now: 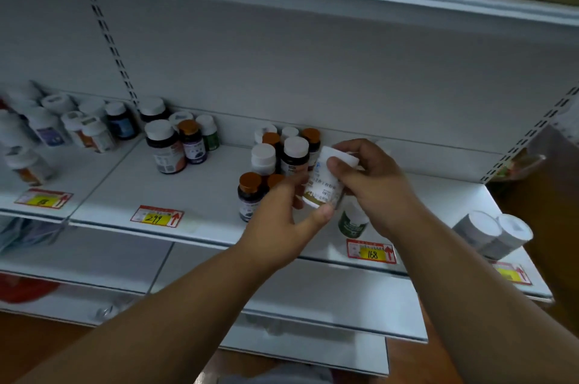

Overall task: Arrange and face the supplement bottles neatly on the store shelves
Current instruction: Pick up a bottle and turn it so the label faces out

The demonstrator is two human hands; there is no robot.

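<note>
Both of my hands hold one white bottle, tilted, just above the shelf and in front of the middle cluster of bottles: my left hand pinches its lower end with thumb and fingers curled round it, and my right hand curls over its white cap end from the right. Its label carries small dark print and a gold-brown band near the bottom, but the writing is too blurred for me to read. Just behind the white bottle stands the cluster, a mix of white-capped and orange-capped dark bottles, none of their labels legible. Below my right hand, touching or nearly touching it, a green-labelled bottle stands near the shelf's front edge. Under that bottle, on the shelf's front lip, a red and yellow price tag reads 168 with a red arrow pointing up. Well to the left of the white bottle, another tag reads 299. Behind that tag stands a smaller group of bottles, one with an orange cap. Right of the white bottle, near the shelf's end, two white-lidded containers sit together.
</note>
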